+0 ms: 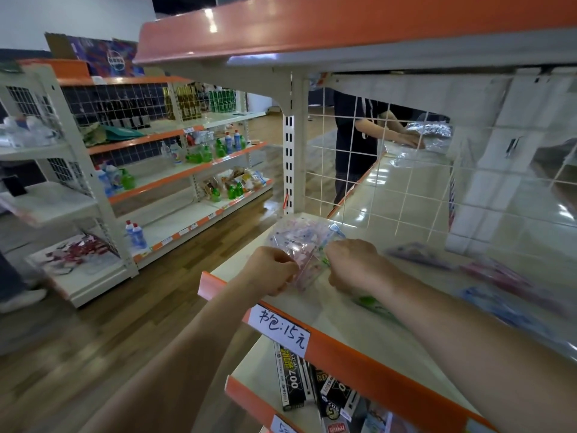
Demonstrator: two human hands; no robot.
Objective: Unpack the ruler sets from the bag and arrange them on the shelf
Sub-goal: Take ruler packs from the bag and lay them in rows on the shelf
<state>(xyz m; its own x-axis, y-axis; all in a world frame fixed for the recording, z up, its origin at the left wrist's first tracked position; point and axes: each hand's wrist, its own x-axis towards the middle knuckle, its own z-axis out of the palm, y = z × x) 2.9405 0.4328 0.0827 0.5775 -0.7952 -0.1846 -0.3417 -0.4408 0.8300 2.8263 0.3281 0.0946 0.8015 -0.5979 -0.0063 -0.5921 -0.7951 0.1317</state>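
Note:
A clear plastic bag (pixel 301 242) holding colourful ruler sets rests on the left end of the cream shelf (pixel 415 335) with its orange front edge. My left hand (pixel 270 270) grips the bag's near left edge. My right hand (pixel 351 264) grips its near right edge, fingers curled. Several ruler sets lie flat on the shelf to the right: a purple one (pixel 418 254), a pink one (pixel 502 279), a blue one (pixel 512 310). A green one (pixel 374 304) lies partly under my right wrist.
A white wire grid (pixel 390 182) backs the shelf; a person (pixel 356 139) stands behind it handling plastic. A handwritten price tag (pixel 279 332) hangs on the shelf edge. Black boxes (pixel 293 382) lie on the shelf below. Another shelf unit with bottles (pixel 175 170) stands across the wooden aisle.

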